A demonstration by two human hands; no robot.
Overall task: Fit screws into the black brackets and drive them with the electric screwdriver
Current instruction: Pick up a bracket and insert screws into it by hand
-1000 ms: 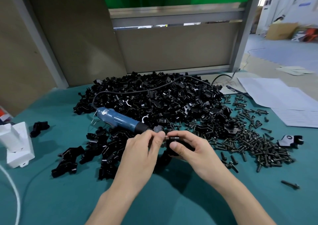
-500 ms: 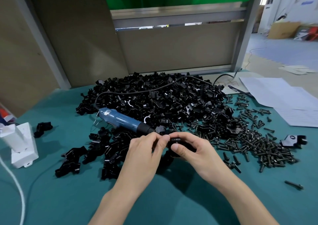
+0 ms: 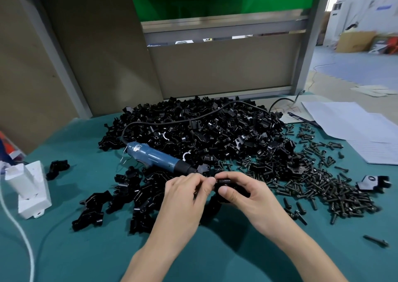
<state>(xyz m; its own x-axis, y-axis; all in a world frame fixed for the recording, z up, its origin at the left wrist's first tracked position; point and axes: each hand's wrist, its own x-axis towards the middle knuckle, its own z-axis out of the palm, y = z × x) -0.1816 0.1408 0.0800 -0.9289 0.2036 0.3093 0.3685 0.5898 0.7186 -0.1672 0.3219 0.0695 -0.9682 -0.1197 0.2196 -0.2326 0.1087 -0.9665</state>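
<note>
- Right hand (image 3: 243,193) clamped round one black bracket (image 3: 224,184), just in front of the electric screwdriver (image 3: 155,155) tip.
- Left hand (image 3: 185,193): fingertips pinched together at the bracket's end, likely on a screw (hidden, can't confirm).
- Bracket looks light, rigid, glossy, so probably slick; grip the body and keep the hole end free.
- Screwdriver lies unheld against the bracket heap (image 3: 204,128).

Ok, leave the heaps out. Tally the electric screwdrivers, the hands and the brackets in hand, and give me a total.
electric screwdriver, lying on the bracket heap: 1
hands: 2, the left hand and the right hand
black bracket, held between both hands: 1
Total: 4
</note>
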